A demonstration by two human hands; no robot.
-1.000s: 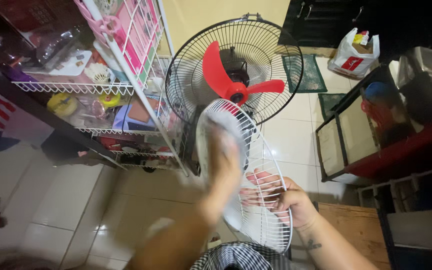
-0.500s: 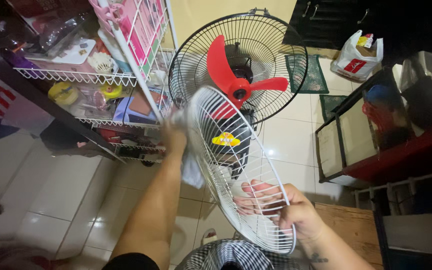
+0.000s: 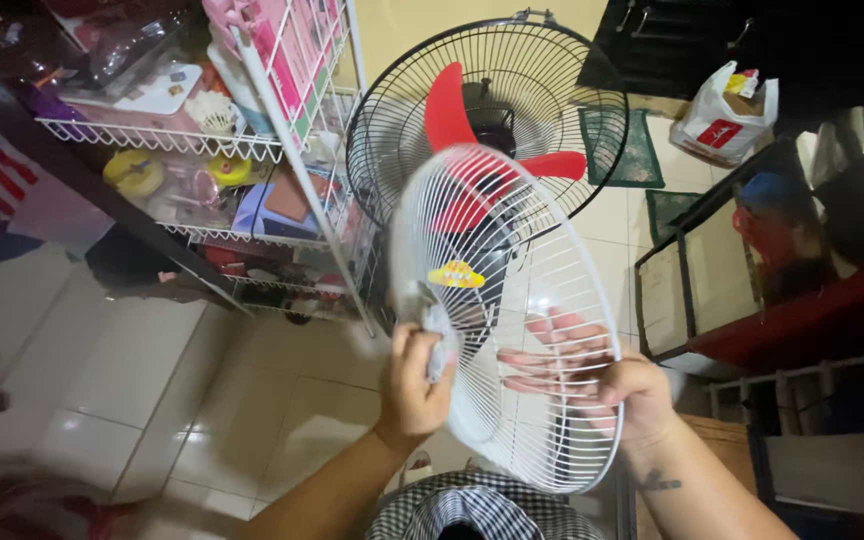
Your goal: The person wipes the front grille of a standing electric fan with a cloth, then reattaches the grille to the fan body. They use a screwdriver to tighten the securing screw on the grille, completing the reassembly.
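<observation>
The white fan guard (image 3: pixel 507 320) is held tilted at six o'clock from the standing fan (image 3: pixel 487 125). The right hand (image 3: pixel 617 385) grips its rim, fingers spread across the wires; the left hand (image 3: pixel 414 380) is closed on a pale cloth (image 3: pixel 439 340). The guard could slip, I judge, or fingers catch between wires. The cloth is blurred.

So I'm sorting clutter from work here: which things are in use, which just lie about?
In use: white fan guard, cloth, left hand, right hand, standing fan.
Lying about: wire rack, plastic bag, green mat.
</observation>
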